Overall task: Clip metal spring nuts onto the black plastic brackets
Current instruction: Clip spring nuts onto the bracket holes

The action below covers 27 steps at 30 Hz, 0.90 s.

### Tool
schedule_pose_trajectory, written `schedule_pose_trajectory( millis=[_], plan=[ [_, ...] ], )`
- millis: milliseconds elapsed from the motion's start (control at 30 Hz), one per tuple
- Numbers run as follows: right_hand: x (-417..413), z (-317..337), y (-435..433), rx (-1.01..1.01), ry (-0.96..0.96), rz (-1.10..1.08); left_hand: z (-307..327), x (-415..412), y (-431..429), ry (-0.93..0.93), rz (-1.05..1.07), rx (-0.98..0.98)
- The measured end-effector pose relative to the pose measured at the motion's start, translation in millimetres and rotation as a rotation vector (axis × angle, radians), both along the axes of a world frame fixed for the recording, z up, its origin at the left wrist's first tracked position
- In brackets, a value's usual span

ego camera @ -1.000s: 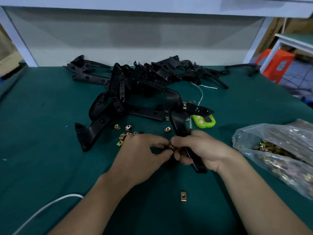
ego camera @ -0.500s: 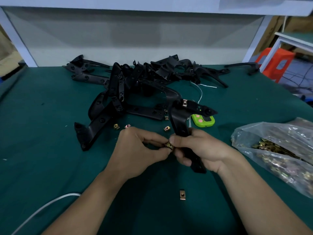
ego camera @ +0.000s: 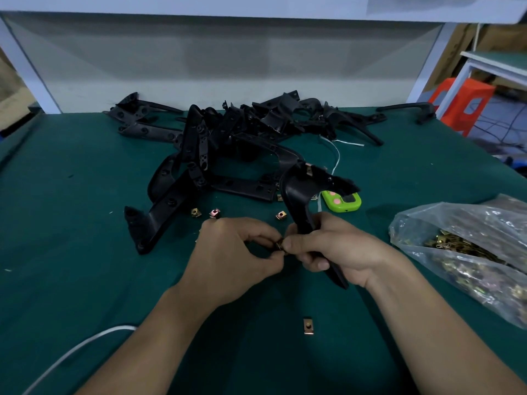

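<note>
My right hand (ego camera: 336, 249) grips a curved black plastic bracket (ego camera: 299, 195) by its lower arm, holding it upright above the green table. One brass spring nut (ego camera: 309, 170) sits clipped near the bracket's top bend. My left hand (ego camera: 236, 252) pinches a small brass spring nut (ego camera: 279, 246) against the bracket's edge, right beside my right thumb. Several loose nuts lie on the cloth, one (ego camera: 308, 325) near me and others (ego camera: 214, 213) behind my left hand.
A heap of black brackets (ego camera: 216, 138) fills the table's far middle. A clear plastic bag of brass nuts (ego camera: 467, 246) lies at the right. A green timer (ego camera: 342, 201) sits behind the held bracket. A white cable (ego camera: 74, 349) crosses the near left corner.
Both hands have stayed together at the bracket's edge, with the left fingers shifting slightly on the nut. The bracket has tilted a little.
</note>
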State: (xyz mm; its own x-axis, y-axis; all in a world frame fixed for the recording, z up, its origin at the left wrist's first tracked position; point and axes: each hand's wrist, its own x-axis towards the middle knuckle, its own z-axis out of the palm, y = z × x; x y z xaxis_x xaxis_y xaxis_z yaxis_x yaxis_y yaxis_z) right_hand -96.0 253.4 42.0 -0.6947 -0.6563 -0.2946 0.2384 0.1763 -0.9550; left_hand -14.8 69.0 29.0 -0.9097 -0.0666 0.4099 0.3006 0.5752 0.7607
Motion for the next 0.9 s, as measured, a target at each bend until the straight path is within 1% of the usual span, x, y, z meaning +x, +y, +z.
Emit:
schedule_pose_trajectory(
  millis=[167, 300, 367, 500, 667, 767, 900],
  plan=[
    [-0.1, 0.0, -3.1, 0.061, 0.056, -0.028, -3.8, -1.0, 2.5, 0.048, 0.084, -0.036],
    [0.5, -1.5, -3.6, 0.074, 0.096, -0.028, -4.0, -0.8, 2.7, -0.1, 0.002, 0.01],
    [0.3, -2.0, -3.9, 0.067, 0.088, -0.045, -3.9, -1.9, 2.8, -0.118, -0.004, 0.0],
    [0.6, -2.6, -4.4, 0.073, 0.109, -0.048, -3.1, -3.0, 1.6, -0.077, 0.047, -0.041],
    [1.0, -0.6, -2.7, 0.043, 0.135, -0.004, -2.7, -4.6, 0.2, -0.061, 0.035, -0.091],
    [0.6, 2.9, -2.3, 0.009, 0.142, 0.019, -2.7, -4.6, 0.0, -0.085, 0.007, -0.06],
    [1.4, 2.2, -3.3, -0.022, 0.166, 0.006, 1.0, -5.1, -2.2, -0.16, -0.029, 0.055]
  ],
)
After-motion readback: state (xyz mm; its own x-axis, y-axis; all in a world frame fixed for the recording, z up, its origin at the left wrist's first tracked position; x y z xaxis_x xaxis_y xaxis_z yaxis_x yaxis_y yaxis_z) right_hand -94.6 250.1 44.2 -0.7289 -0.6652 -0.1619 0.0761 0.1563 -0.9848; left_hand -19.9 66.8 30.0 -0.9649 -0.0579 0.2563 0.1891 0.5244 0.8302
